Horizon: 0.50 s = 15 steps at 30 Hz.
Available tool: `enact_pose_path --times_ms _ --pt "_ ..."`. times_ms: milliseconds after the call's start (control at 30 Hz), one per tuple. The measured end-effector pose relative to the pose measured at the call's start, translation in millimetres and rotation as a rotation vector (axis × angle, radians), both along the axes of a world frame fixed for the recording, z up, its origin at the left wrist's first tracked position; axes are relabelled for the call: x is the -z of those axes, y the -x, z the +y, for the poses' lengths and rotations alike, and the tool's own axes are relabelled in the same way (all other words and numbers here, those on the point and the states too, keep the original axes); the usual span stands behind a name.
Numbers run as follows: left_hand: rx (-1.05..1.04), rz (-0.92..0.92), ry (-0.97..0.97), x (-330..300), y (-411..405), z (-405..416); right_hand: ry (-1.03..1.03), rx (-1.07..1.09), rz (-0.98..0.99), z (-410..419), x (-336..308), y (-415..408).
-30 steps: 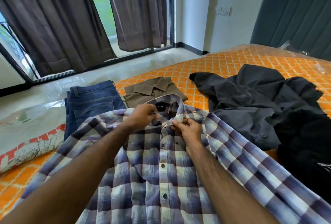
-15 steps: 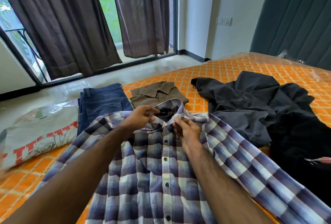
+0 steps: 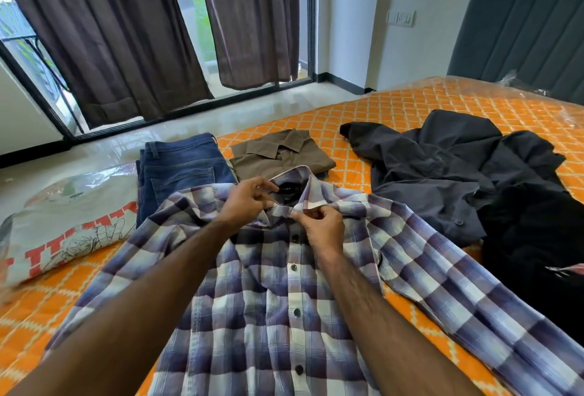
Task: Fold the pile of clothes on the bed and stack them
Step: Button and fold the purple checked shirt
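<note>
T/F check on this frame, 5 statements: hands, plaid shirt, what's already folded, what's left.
1. Both hands pinch the collar of the plaid shirt. True: left hand, right hand.
2. The plaid shirt lies front side up, buttons showing. True.
3. The jeans are crumpled in a heap. False: they lie folded flat beyond the plaid shirt.
4. The olive shirt lies folded to the right of the jeans. True.
5. The dark grey shirt is neatly folded. False: it is spread rumpled on the bed.
</note>
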<state>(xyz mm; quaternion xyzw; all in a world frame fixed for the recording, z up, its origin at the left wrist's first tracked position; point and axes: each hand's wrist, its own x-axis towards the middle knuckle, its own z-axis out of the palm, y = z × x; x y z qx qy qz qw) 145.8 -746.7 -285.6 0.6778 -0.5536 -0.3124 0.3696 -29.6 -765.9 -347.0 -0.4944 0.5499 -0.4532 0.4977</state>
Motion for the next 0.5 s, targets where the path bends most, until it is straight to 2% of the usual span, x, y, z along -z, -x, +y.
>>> enact_pose_path --times_ms 133,500 --pt "-0.083 0.038 0.057 8 12 4 0.066 -0.03 0.039 7 5 -14" --pt "-0.229 0.003 0.154 17 34 8 0.109 0.014 0.065 9 15 -27"
